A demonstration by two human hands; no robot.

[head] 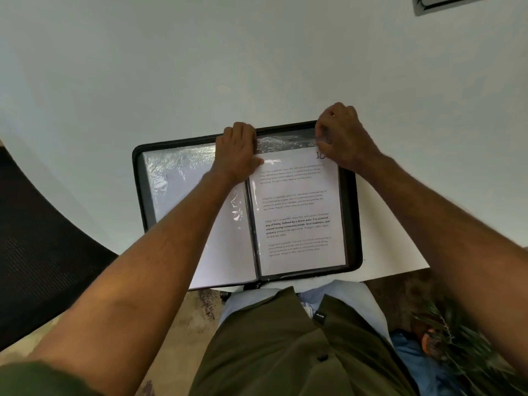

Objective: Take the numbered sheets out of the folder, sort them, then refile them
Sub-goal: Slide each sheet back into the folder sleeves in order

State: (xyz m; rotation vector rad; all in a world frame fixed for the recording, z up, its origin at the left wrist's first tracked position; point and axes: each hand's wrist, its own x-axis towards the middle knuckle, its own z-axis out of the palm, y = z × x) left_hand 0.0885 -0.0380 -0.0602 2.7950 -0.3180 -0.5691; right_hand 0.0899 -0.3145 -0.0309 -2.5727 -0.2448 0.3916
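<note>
A black zip folder (pixel 351 212) lies open on the white table near its front edge. Its right page is a clear sleeve holding a printed sheet (pixel 297 212) with a handwritten number at the top right, partly hidden by my fingers. The left page is a clear sleeve (pixel 177 181) over a white sheet. My left hand (pixel 237 151) rests at the top of the spine, its thumb on the printed sheet's top left corner. My right hand (pixel 343 138) pinches the top right corner of the right page, at the sleeve's mouth.
The white table (pixel 200 67) stretches away behind the folder. A black mesh chair (pixel 37 238) stands at the left. A dark-edged flat object (pixel 445 2) lies at the far right corner. A leafy plant (pixel 468 347) is low on the right by my lap.
</note>
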